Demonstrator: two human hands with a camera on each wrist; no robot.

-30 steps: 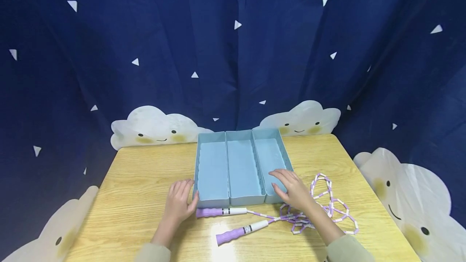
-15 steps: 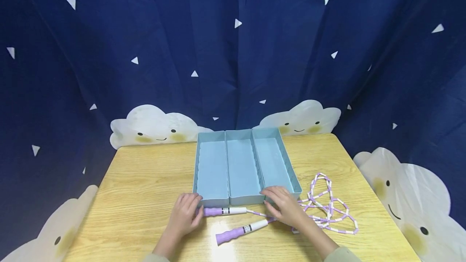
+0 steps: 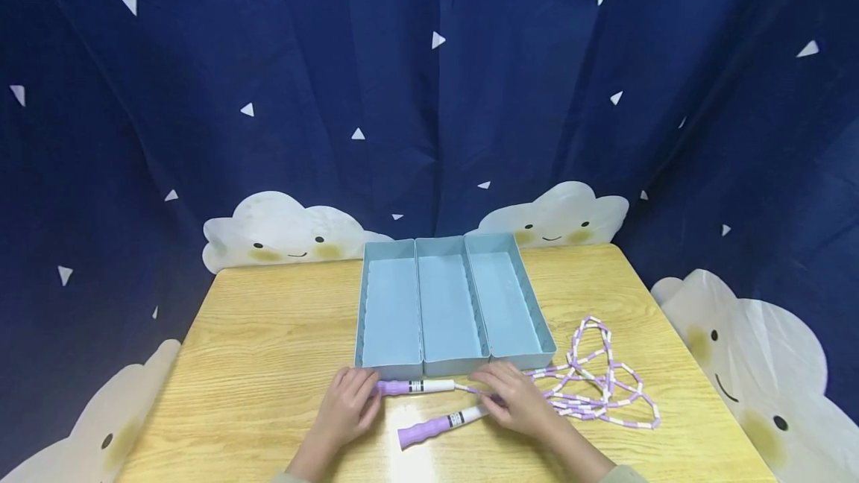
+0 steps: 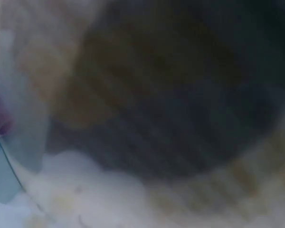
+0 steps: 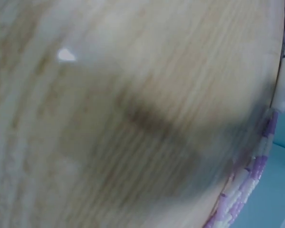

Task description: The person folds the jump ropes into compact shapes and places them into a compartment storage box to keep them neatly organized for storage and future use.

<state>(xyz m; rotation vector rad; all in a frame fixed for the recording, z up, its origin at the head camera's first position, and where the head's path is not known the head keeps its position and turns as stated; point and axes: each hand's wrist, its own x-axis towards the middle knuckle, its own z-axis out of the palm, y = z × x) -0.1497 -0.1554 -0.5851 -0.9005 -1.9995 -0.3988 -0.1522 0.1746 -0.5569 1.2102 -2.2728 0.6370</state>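
A jump rope with two purple-and-white handles and a purple-and-white beaded cord [image 3: 607,386] lies on the table. My left hand [image 3: 347,402] reaches over the purple end of its upper handle [image 3: 429,386], hiding that end, with the thumb lower and apart. Over the cord beside the handles' white ends is my right hand [image 3: 513,397], its thumb overlapping the tip of the lower handle [image 3: 429,431]. Behind the rope stand three long light-blue boxes [image 3: 455,367], side by side with nothing in them. In the right wrist view, the cord [image 5: 242,185] runs along the right edge.
The wooden table [image 3: 282,319] reaches back to a dark blue curtain [image 3: 322,95] with cloud prints. The loose loops of the cord spread across its right side. The left wrist view is mostly dark and blurred.
Both hands have come nearer to me, from the boxes' sides and front edges to the jump rope. The right box's front end, covered before, now shows. The handles have hardly moved.
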